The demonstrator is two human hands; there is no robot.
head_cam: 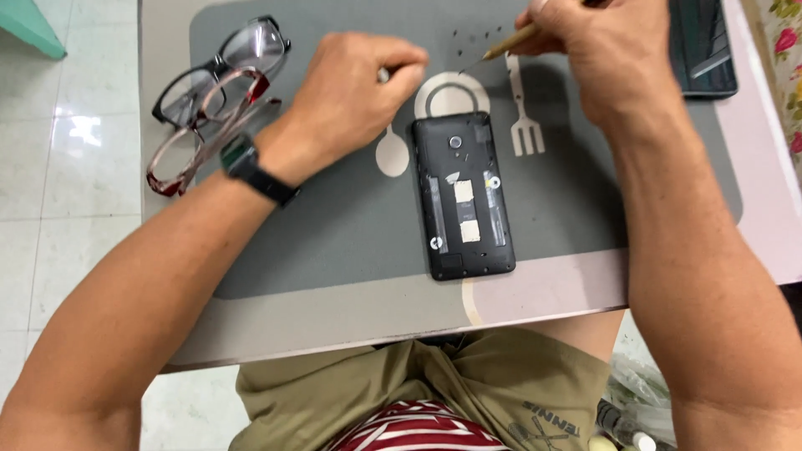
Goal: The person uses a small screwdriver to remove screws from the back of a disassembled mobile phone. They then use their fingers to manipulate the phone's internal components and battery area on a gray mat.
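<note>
A black phone [462, 196] with its back cover off lies face down in the middle of a grey mat [334, 242]. My right hand [597, 50] holds a thin screwdriver [510, 42] with a tan handle; its tip points down-left at the mat just above the phone. My left hand [355, 88] rests curled on the mat to the left of the phone's top, pinching something small and pale that I cannot make out. A dark watch [251, 167] sits on that wrist. Several tiny dark screws [472, 38] lie scattered near the mat's far edge.
Two pairs of glasses lie at the mat's left: a black-framed pair [219, 67] and a red-patterned pair [200, 134]. A dark flat device [702, 46] lies at the table's far right. The table edge [401, 338] runs just above my lap. White tiled floor is at left.
</note>
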